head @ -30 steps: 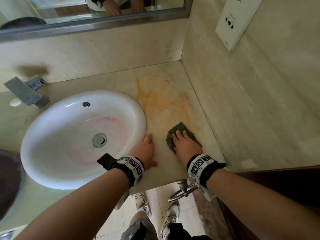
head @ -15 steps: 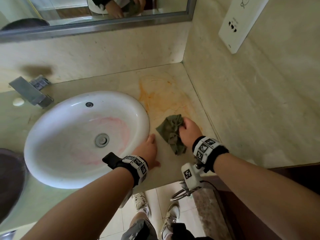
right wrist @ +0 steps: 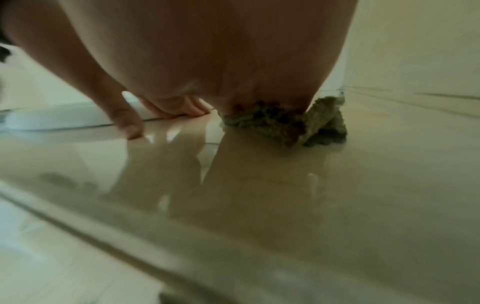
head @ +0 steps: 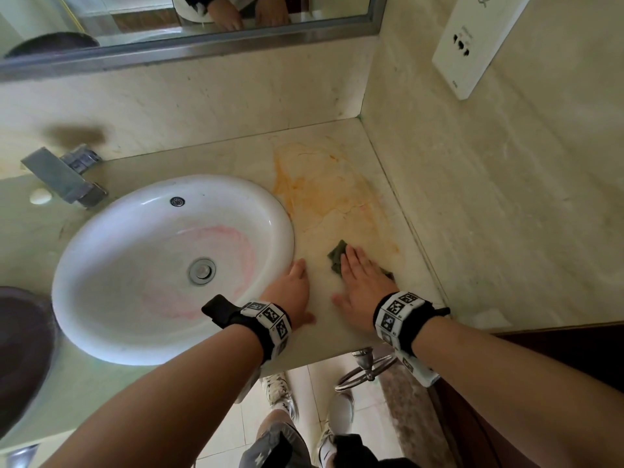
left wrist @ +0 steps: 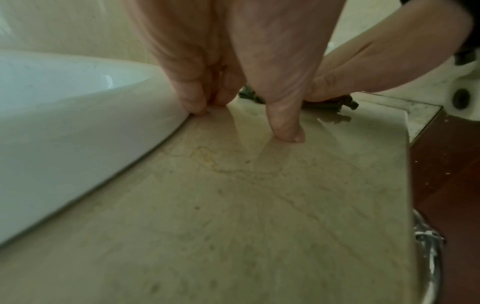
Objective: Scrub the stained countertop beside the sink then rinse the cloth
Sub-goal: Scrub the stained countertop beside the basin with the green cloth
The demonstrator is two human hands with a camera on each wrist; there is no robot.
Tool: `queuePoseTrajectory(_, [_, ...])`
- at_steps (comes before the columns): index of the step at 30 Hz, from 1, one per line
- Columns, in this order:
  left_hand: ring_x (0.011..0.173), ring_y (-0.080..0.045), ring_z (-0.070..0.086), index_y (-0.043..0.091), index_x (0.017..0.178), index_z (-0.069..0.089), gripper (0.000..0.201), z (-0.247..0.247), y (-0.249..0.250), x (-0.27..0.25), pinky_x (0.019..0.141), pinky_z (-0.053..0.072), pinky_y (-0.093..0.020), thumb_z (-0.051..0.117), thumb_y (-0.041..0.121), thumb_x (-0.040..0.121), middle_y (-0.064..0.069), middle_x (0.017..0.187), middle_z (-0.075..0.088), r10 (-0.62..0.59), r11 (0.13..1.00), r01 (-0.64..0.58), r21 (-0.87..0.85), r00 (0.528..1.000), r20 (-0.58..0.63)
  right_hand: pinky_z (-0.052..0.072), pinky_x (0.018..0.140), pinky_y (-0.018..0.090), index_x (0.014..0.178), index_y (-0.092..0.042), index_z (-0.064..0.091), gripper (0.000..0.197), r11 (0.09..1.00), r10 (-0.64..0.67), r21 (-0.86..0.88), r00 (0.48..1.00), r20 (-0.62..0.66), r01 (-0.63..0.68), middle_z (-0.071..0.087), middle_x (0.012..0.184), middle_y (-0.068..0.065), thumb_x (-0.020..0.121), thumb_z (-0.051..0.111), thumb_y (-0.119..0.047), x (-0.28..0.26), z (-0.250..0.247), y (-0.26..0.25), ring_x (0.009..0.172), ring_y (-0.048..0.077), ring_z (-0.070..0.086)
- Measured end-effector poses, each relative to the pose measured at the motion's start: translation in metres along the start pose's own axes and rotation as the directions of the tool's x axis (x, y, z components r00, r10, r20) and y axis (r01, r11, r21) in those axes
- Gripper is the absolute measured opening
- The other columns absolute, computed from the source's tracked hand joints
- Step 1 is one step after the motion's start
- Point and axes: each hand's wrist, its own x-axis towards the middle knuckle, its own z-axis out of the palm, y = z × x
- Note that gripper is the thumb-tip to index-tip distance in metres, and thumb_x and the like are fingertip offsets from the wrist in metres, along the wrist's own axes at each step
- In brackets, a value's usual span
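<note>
A beige marble countertop (head: 341,319) right of the white sink (head: 111,251) carries an orange stain (head: 320,187) toward the back corner. A dark green cloth (head: 337,256) lies on the counter just in front of the stain. My right hand (head: 359,285) lies flat on the cloth, fingers straight, pressing it down; most of the cloth (right wrist: 319,123) is hidden under the palm. My left hand (head: 292,292) rests flat on the counter against the sink rim, fingers straight, holding nothing; the left wrist view shows its fingertips (left wrist: 194,107) touching the rim edge.
The side wall (head: 506,197) rises right beside the cloth, bearing a white socket plate (head: 472,45). A faucet (head: 64,177) stands behind the sink at left. Pink residue rings the drain (head: 202,271). A metal towel ring (head: 368,368) hangs under the counter's front edge.
Half a second ago my right hand gripped the bunched cloth farther back near the stain; now it lies flat on the cloth, closer to the front edge. The left hand stayed put.
</note>
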Motion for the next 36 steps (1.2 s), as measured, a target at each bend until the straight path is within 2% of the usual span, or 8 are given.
queuePoseTrajectory(7, [0.145,-0.021,0.017,-0.001,0.152,0.016,0.094,-0.002,0.002,0.001,0.118,0.019,-0.028,0.062,0.049,0.087,-0.013,0.158,0.012,0.089,0.992,-0.085,0.098,0.995,-0.038,-0.001,0.122,0.041,0.154,-0.009,-0.004,0.079,0.989,-0.148,-0.004,0.988,-0.034,0.147,-0.014,0.162,0.010,0.095,0.020,-0.057,-0.014,0.018,-0.041,0.149,0.023,-0.015])
queuePoseTrajectory(12, [0.136,-0.026,0.039,-0.002,0.152,0.009,0.116,0.002,-0.001,0.004,0.112,0.035,-0.033,0.076,0.051,0.074,-0.009,0.158,0.007,0.006,1.000,-0.006,0.017,1.000,-0.002,0.003,0.122,0.042,0.152,-0.010,-0.011,0.092,0.999,0.047,-0.009,0.997,-0.056,-0.047,-0.019,0.160,0.009,0.089,0.026,-0.066,0.012,0.007,-0.008,0.149,0.026,-0.015])
queuePoseTrajectory(18, [0.126,-0.029,0.048,-0.001,0.151,0.014,0.114,0.001,0.001,0.002,0.105,0.044,-0.039,0.080,0.047,0.071,-0.005,0.156,0.010,-0.033,0.999,0.033,0.010,0.998,0.055,0.004,0.122,0.044,0.152,-0.007,-0.010,0.098,0.972,0.230,0.057,0.972,-0.052,-0.227,-0.018,0.160,0.013,0.087,0.027,-0.069,0.020,-0.007,0.008,0.149,0.030,-0.013])
queuePoseTrajectory(20, [0.129,-0.029,0.044,-0.003,0.150,0.020,0.098,0.002,0.001,0.004,0.109,0.040,-0.039,0.073,0.041,0.080,-0.010,0.155,0.017,0.002,0.999,-0.004,0.041,0.999,0.049,0.003,0.122,0.046,0.152,-0.006,-0.011,0.096,0.992,0.124,0.041,0.992,-0.031,-0.123,-0.019,0.160,0.015,0.088,0.027,-0.066,0.013,0.002,-0.027,0.148,0.032,-0.014])
queuePoseTrajectory(23, [0.138,-0.038,0.028,-0.004,0.140,0.042,0.059,0.003,0.000,0.005,0.119,0.016,-0.044,0.043,0.035,0.095,-0.022,0.142,0.045,0.172,0.960,-0.180,0.214,0.983,0.057,0.000,0.122,0.043,0.152,-0.009,-0.010,0.082,0.997,-0.014,0.081,1.000,-0.018,0.015,-0.017,0.161,0.011,0.093,0.023,-0.053,0.003,0.014,-0.058,0.149,0.027,-0.015])
queuePoseTrajectory(25, [0.142,-0.036,0.021,-0.005,0.144,0.036,0.068,0.008,-0.003,0.005,0.121,0.014,-0.039,0.043,0.042,0.096,-0.021,0.145,0.042,0.143,0.960,-0.150,0.235,0.989,0.048,0.000,0.122,0.041,0.153,-0.011,-0.008,0.081,0.996,-0.048,0.077,0.998,-0.036,0.050,-0.016,0.161,0.008,0.093,0.023,-0.055,0.003,0.014,-0.051,0.149,0.024,-0.015])
queuePoseTrajectory(29, [0.141,-0.024,0.030,-0.004,0.152,0.009,0.112,0.003,-0.003,0.002,0.116,0.028,-0.030,0.073,0.051,0.077,-0.011,0.159,0.005,0.024,0.999,-0.024,0.027,1.000,0.006,0.003,0.122,0.041,0.153,-0.010,-0.008,0.083,0.998,0.040,0.057,0.998,-0.052,-0.037,-0.017,0.161,0.009,0.093,0.027,-0.056,0.016,0.001,-0.015,0.149,0.026,-0.013])
queuePoseTrajectory(36, [0.132,-0.027,0.044,-0.002,0.151,0.013,0.117,0.002,-0.003,0.001,0.110,0.038,-0.035,0.081,0.047,0.069,-0.007,0.158,0.005,0.010,1.000,-0.010,0.019,1.000,0.021,0.007,0.122,0.045,0.153,-0.007,-0.006,0.087,0.966,0.242,0.110,0.968,-0.062,-0.234,-0.014,0.161,0.012,0.091,0.028,-0.059,0.026,-0.014,0.013,0.149,0.029,-0.010])
